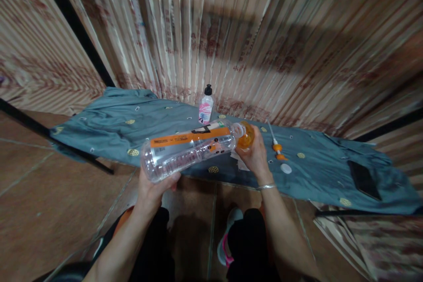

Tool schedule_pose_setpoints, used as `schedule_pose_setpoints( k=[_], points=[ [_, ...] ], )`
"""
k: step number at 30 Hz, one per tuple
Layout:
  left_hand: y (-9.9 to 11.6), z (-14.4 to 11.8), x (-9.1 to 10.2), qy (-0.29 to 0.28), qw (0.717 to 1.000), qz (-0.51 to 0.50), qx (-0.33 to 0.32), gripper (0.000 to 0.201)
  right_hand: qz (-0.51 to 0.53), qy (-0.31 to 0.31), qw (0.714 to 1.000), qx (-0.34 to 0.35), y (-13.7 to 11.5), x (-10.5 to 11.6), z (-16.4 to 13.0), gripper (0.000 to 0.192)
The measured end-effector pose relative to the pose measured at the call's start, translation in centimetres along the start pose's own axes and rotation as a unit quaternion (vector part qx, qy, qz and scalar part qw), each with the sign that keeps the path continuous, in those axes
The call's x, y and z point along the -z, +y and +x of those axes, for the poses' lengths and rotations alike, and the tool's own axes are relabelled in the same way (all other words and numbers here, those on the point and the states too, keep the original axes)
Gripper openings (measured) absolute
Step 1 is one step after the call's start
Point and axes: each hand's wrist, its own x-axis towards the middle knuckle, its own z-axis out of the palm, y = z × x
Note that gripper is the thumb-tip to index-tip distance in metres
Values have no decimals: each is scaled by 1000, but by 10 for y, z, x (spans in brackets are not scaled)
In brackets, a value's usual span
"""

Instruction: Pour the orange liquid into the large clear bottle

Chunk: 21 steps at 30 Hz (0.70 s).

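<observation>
The fingers of the left hand (pixel 155 185) wrap the base of a large clear plastic bottle with an orange label band (pixel 191 145), supporting it from below at the centre of the frame. The fingers of the right hand (pixel 254 154) close around the orange cap end (pixel 246 136) at the bottle's neck. The bottle lies nearly horizontal, base lower left, neck upper right, held above the front edge of the surface.

The surface carries a blue-grey cloth with small yellow motifs (pixel 115 119). Behind the bottle stands a small upright bottle with a black cap and pink-and-white label (pixel 206 108). Right of the right hand lie an orange-and-white pump tube (pixel 276 145) and a small white round lid (pixel 286 168). At the right of the frame a flat black rectangular object (pixel 363 179) rests on the cloth.
</observation>
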Motion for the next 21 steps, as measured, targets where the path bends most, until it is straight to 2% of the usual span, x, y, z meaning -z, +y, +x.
schedule_pose_setpoints(
  k=[10,15,21],
  points=[
    [8,-4,-10,35,999,5,10,60,-6,8,1000,9,5,-2,-3,94],
    [6,0,-5,18,1000,10,7,65,-5,-1,1000,-8,5,-1,-4,98],
    [7,1,-2,12,1000,14,3,61,-1,5,1000,10,2,-1,-3,93]
  ],
)
